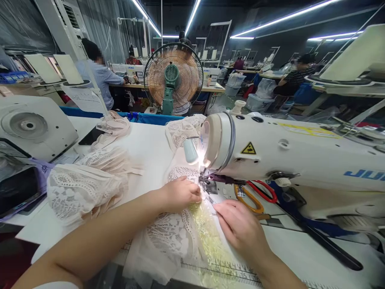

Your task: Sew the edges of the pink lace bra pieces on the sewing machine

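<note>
A pale lace bra [171,237] lies over the table front and runs up under the presser foot [203,180] of the sewing machine [246,144]. My left hand [182,194] is closed on its edge, fingertips just left of the foot. My right hand [240,224] is closed in a pinch right of the seam, on a thin metal tool [209,197] pointing toward the foot; its exact kind is hard to tell. A shiny yellowish clear strip [207,233] runs down between my hands. The machine's lamp [190,151] lights the needle area.
More lace bras [87,188] are heaped on the left, beside a phone [19,186]. Orange-handled scissors [251,200] and red-handled scissors [266,190] lie under the machine arm. Printed ruler marks [222,271] cross the table front. A large fan [173,78] and seated people are beyond.
</note>
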Tool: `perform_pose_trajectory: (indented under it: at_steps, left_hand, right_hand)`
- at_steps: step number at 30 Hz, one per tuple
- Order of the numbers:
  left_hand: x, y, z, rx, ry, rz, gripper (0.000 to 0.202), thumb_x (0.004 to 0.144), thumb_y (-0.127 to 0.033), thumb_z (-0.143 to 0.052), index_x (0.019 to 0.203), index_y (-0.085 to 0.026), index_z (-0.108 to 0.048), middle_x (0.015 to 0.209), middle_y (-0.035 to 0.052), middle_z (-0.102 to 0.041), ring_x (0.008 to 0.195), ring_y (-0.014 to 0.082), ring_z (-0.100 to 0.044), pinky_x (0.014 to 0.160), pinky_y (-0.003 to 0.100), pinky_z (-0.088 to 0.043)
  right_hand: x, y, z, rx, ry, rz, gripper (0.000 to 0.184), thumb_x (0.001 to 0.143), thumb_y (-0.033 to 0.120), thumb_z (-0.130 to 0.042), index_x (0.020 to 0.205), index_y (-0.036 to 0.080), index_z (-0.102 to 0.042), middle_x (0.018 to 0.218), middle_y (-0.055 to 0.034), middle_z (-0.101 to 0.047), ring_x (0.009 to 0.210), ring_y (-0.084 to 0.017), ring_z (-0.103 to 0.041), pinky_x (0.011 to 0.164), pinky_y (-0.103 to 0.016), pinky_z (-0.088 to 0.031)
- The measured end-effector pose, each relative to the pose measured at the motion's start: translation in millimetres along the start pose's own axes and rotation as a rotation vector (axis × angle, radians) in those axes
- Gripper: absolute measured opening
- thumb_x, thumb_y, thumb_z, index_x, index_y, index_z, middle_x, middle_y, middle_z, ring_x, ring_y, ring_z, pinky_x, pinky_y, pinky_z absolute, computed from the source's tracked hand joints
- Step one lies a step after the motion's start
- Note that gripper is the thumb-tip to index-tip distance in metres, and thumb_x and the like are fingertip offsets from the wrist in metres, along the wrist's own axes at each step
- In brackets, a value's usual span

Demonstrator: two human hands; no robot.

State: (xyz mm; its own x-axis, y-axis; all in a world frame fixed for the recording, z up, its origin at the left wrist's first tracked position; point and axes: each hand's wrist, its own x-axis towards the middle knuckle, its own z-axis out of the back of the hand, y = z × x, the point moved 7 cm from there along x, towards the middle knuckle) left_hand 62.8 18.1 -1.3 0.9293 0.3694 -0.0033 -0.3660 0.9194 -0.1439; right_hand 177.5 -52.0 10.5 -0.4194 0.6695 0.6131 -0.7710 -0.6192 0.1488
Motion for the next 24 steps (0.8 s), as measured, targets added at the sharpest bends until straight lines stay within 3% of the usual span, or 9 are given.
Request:
perform_pose_trajectory:
  at_steps: [9, 16, 21, 24]
  left_hand:
    - [11, 26, 0.6, -0.043, 0.029, 0.022, 0.027, 0.094, -0.020, -0.039, 0.110, -0.024, -0.061, 0.119, 0.0044, -0.058, 0.112, 0.0201, -0.049, 0.106, 0.050, -0.017]
    - [21, 38, 0.5, 0.091, 0.018, -0.016, 0.025, 0.092, -0.020, -0.046, 0.111, -0.023, -0.061, 0.121, 0.0055, -0.058, 0.115, 0.0218, -0.047, 0.104, 0.045, -0.024]
    - [23, 48, 4.3, 0.156, -0.051, 0.026, 0.022, 0.090, -0.019, -0.049, 0.105, -0.023, -0.063, 0.119, 0.0042, -0.059, 0.116, 0.0216, -0.046, 0.095, 0.039, -0.035]
    - [14, 43, 20.2, 0.166, -0.207, 0.163, 0.019, 0.090, -0.019, -0.046, 0.096, -0.019, -0.064, 0.115, 0.0055, -0.059, 0.114, 0.0222, -0.045, 0.097, 0.041, -0.033]
  right_hand:
    - [-2, -2, -1, -0.026, -0.002, 0.002, 0.017, 0.082, 0.009, -0.051, 0.097, 0.013, -0.059, 0.086, -0.0055, -0.066, 0.087, -0.021, -0.050, 0.075, -0.034, -0.046]
    - [-1, -3, -3, -0.018, 0.023, -0.006, 0.015, 0.082, 0.009, -0.050, 0.094, 0.014, -0.058, 0.083, -0.0048, -0.065, 0.086, -0.021, -0.051, 0.075, -0.034, -0.046]
    - [0, -3, -4, -0.039, 0.021, -0.001, 0.013, 0.083, 0.011, -0.049, 0.093, 0.015, -0.057, 0.081, -0.0045, -0.065, 0.084, -0.020, -0.053, 0.074, -0.034, -0.047]
    - [-1, -3, -3, -0.054, 0.014, 0.005, 0.014, 0.084, 0.012, -0.049, 0.094, 0.016, -0.058, 0.081, -0.0044, -0.065, 0.083, -0.020, -0.055, 0.073, -0.033, -0.047]
